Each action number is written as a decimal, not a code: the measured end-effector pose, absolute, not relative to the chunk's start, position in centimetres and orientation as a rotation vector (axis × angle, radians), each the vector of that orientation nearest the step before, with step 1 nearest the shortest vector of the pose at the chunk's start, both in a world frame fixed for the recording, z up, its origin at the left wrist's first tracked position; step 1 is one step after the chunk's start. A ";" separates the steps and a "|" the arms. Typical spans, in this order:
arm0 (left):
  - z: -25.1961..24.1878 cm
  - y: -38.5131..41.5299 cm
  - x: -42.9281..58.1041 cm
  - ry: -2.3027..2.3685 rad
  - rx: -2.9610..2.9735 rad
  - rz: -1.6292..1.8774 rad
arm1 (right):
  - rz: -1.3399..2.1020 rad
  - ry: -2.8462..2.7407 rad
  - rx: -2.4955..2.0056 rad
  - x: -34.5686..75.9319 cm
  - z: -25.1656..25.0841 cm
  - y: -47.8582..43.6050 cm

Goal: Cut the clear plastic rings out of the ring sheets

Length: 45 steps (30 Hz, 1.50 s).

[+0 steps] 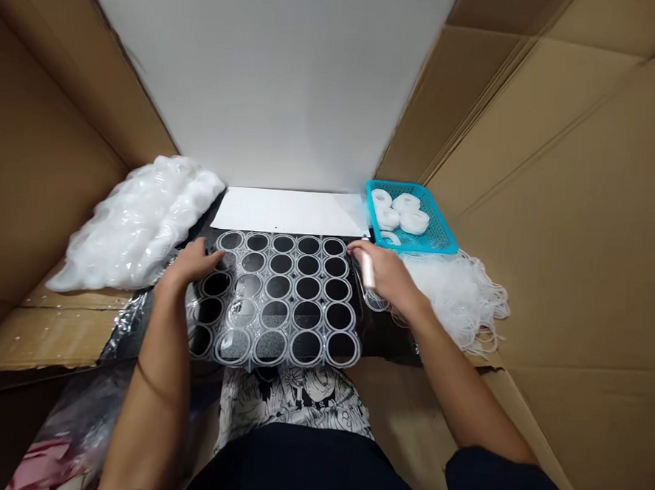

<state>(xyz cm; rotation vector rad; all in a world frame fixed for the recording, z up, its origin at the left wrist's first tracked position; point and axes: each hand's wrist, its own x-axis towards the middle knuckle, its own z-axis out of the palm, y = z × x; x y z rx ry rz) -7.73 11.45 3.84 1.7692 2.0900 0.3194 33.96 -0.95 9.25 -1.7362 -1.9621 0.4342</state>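
Observation:
A clear plastic tray (291, 302) with rows of round, grey-rimmed wells lies flat on a black surface in front of me. At its upper left edge is my left hand (194, 260), fingers apart, touching the tray's rim. My right hand (384, 271) is at the upper right corner, its fingers closed around a small white cylindrical object (367, 270). Just under that hand, some clear rings (376, 300) lie beside the tray.
A bag of white round items (140, 222) lies at left. Behind the tray is a white sheet (293, 210). At right, a blue basket (444, 245) holds white rolls, with a heap of translucent loops (457, 297) in front. Cardboard walls (584, 216) stand on both sides.

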 end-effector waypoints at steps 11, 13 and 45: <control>5.7 16.0 -5.9 1.704 1.640 0.445 | 0.470 -1.746 -2.096 30.6 2.5 6.5; 7.1 15.7 -6.1 1.538 1.657 0.528 | 0.465 -1.742 -2.029 31.0 3.1 6.1; -1.0 -4.7 12.1 1.122 2.335 0.742 | 0.661 -1.566 -1.447 32.3 -0.3 -3.7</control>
